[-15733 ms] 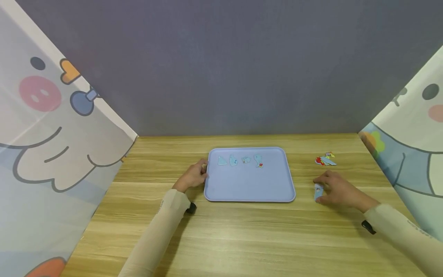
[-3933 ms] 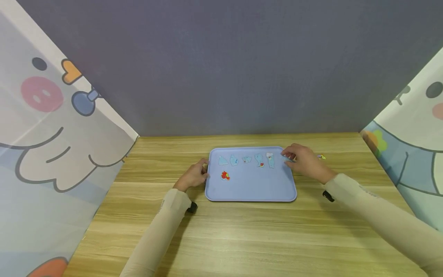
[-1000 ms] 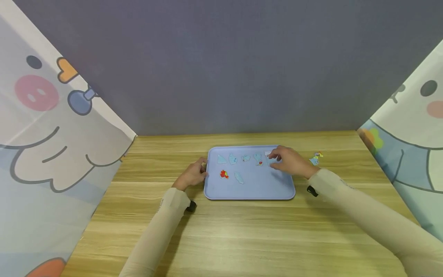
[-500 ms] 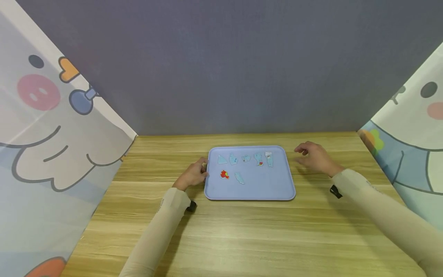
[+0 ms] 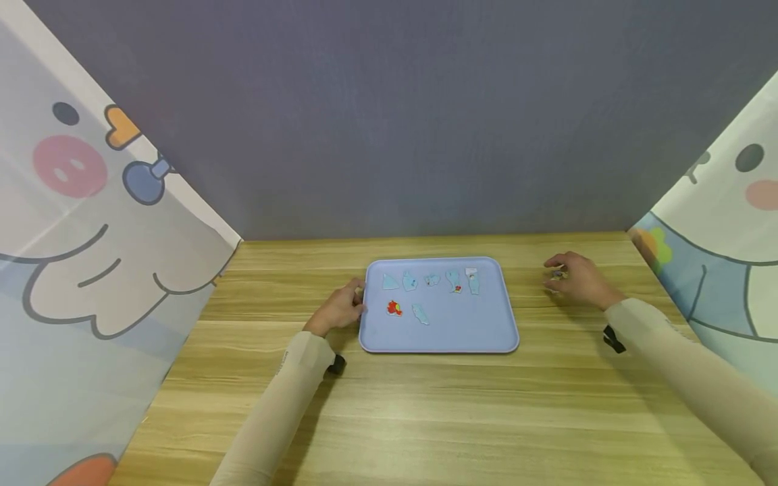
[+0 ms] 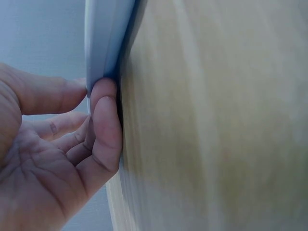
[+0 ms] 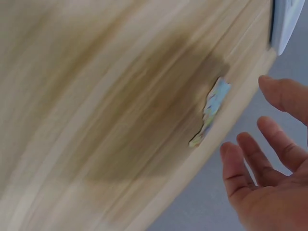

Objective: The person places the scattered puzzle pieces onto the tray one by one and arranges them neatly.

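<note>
My left hand [image 5: 336, 310] pinches the left rim of a pale lavender tray [image 5: 456, 337]; in the left wrist view the thumb [image 6: 53, 94] lies on one side of the rim and curled fingers on the other. Over the table right of the tray, my right hand [image 5: 580, 278] hovers with parted, loosely bent fingers. Beneath it lies a flat, irregular blue-and-yellow printed piece [image 7: 214, 106], like a puzzle piece, apart from the fingertips; whether it is one or overlapping pieces I cannot tell. On the tray, several light-blue pieces [image 5: 410, 281] form a back row.
Below that row lie a red piece [image 5: 394, 308] and a slanted light-blue piece [image 5: 421, 314]. The wooden table [image 5: 389, 412] meets a grey wall [image 5: 437, 121] at the back, with cartoon-printed panels [image 5: 79, 270] at both sides.
Since the earliest frame, several pieces have joined the tray, including the red one. In the last second my right hand has moved right, off the tray. The left hand stays at the rim.
</note>
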The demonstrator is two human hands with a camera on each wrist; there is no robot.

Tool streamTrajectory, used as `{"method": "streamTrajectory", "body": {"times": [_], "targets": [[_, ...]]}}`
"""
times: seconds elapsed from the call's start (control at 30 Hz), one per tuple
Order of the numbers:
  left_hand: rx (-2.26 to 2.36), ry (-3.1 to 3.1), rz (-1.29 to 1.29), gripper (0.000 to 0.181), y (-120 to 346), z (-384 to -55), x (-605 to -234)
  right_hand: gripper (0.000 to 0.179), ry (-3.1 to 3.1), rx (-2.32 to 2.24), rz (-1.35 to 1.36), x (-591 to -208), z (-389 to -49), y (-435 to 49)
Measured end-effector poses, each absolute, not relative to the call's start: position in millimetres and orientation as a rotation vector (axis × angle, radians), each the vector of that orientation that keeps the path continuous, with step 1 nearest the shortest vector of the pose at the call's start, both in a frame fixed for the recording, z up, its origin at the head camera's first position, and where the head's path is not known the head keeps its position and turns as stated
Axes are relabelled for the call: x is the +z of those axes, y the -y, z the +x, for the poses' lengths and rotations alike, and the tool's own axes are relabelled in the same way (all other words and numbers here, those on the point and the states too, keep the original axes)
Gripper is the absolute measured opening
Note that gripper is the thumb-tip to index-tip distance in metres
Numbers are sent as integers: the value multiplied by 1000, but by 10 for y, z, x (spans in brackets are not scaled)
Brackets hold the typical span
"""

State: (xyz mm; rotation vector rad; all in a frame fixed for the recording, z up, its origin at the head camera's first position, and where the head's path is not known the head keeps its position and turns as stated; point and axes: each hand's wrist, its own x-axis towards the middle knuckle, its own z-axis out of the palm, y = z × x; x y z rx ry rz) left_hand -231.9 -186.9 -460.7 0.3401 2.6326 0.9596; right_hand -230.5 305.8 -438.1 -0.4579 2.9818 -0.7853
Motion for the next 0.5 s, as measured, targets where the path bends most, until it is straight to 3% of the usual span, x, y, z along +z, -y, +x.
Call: {"method": "streamTrajectory", "body": {"times": [0.27, 0.5], "targets": [[957, -2638, 336, 46, 1871, -2329, -4617, 57, -2928, -740, -348, -4451, -2325, -3206], [958, -2636, 331, 46, 1873, -2336, -4629, 59, -2942, -638, -335, -4484, -2315, -3230]]}}
